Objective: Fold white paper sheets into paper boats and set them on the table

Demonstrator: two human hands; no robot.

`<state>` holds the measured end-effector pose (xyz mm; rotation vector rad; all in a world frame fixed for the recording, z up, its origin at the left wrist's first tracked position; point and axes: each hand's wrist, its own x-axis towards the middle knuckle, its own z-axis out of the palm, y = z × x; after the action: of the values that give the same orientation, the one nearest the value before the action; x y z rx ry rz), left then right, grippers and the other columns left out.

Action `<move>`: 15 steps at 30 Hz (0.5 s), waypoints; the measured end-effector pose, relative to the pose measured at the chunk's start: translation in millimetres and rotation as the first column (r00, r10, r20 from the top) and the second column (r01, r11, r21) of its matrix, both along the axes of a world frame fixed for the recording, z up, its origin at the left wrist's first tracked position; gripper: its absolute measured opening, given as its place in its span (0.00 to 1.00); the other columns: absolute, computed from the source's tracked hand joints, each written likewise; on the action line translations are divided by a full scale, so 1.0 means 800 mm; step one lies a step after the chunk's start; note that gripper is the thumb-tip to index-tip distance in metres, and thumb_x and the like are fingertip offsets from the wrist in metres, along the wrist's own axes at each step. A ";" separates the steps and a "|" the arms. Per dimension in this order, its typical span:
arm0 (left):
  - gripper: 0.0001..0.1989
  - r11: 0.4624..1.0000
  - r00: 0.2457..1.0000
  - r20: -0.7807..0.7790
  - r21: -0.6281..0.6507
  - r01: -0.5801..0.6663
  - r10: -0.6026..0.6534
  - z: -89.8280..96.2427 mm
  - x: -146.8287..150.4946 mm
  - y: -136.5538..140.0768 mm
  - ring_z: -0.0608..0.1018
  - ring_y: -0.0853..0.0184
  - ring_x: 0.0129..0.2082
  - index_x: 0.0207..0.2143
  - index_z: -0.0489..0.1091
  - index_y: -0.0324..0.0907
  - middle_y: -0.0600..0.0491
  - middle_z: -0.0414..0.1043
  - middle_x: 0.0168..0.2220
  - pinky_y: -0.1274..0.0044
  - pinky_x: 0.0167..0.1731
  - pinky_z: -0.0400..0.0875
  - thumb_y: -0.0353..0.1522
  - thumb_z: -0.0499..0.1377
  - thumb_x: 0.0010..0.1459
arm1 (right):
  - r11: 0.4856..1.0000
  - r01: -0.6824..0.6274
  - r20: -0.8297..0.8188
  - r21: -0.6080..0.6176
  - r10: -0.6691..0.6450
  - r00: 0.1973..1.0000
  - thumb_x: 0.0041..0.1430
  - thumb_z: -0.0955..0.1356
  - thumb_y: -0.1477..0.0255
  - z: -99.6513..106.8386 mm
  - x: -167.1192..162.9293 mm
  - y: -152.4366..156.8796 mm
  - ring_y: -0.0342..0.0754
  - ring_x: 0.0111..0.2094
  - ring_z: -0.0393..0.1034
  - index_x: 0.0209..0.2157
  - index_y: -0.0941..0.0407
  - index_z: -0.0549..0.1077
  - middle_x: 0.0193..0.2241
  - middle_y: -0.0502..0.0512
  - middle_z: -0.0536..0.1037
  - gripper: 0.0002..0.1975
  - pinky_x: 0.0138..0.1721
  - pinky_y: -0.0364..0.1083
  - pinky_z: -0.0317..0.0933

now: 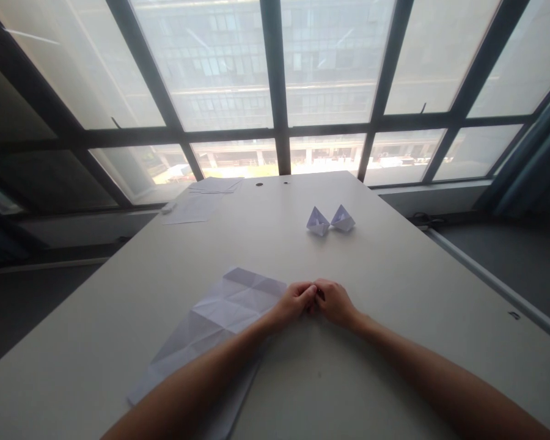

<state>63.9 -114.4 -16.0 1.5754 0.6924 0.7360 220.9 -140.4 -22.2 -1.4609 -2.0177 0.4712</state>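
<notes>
My left hand [297, 298] and my right hand [333, 300] meet at the middle of the table, both closed, with curled fingers touching. No object shows between them, though the undersides of the fingers are hidden. Beneath my left forearm lies a large creased sheet of paper [224, 305], opened out and marked with crossing fold lines. My forearm covers part of it, and its far right corner reaches close to my left hand. Beyond my hands stand two folded paper boats, a left one [318, 222] and a right one [343, 219], side by side.
The white table [394, 293] stretches toward the windows. Several flat sheets of paper [192, 209] lie at its far left, beside a small white item [168, 208]. Two small round fittings sit near the far edge. A blue curtain [527, 159] hangs at the right.
</notes>
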 end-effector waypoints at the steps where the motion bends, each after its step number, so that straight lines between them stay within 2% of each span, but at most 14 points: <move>1: 0.26 1.000 1.000 -0.021 0.023 0.010 -0.010 -0.001 0.000 -0.001 0.67 0.72 0.18 0.25 0.67 0.37 0.56 0.64 0.17 0.80 0.20 0.58 0.51 0.54 0.60 | 1.000 -0.004 0.003 -0.002 0.004 1.000 0.57 0.63 0.76 0.000 0.001 0.000 0.45 0.29 0.66 0.26 0.55 0.73 0.28 0.52 0.77 0.08 0.32 0.42 0.52; 9: 0.26 0.995 0.996 -0.085 0.104 0.002 0.007 -0.004 0.001 -0.008 0.68 0.71 0.19 0.27 0.68 0.37 0.55 0.66 0.19 0.80 0.21 0.60 0.52 0.52 0.60 | 1.000 -0.003 -0.035 -0.014 0.003 0.999 0.53 0.63 0.78 -0.006 0.004 0.005 0.45 0.29 0.66 0.26 0.56 0.73 0.27 0.51 0.76 0.08 0.32 0.42 0.54; 12: 0.24 0.979 0.992 -0.125 0.203 0.002 0.024 0.000 0.002 -0.013 0.68 0.71 0.20 0.26 0.67 0.37 0.55 0.65 0.19 0.80 0.22 0.60 0.48 0.51 0.62 | 0.999 -0.033 -0.111 -0.030 0.030 0.993 0.52 0.64 0.78 -0.003 0.005 0.006 0.46 0.33 0.69 0.33 0.54 0.77 0.33 0.51 0.78 0.11 0.35 0.42 0.57; 15: 0.22 0.934 0.989 -0.147 0.356 0.020 0.035 0.007 0.001 -0.020 0.65 0.71 0.21 0.24 0.67 0.38 0.56 0.62 0.19 0.79 0.23 0.58 0.45 0.51 0.63 | 0.996 -0.080 -0.204 -0.050 0.068 0.977 0.51 0.66 0.78 0.004 0.003 0.002 0.46 0.34 0.70 0.39 0.53 0.78 0.38 0.52 0.78 0.15 0.36 0.42 0.60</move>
<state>64.3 -130.5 -10.7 1.9783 0.7019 0.7855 223.2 -138.6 -19.2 -1.3170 -1.9149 0.6868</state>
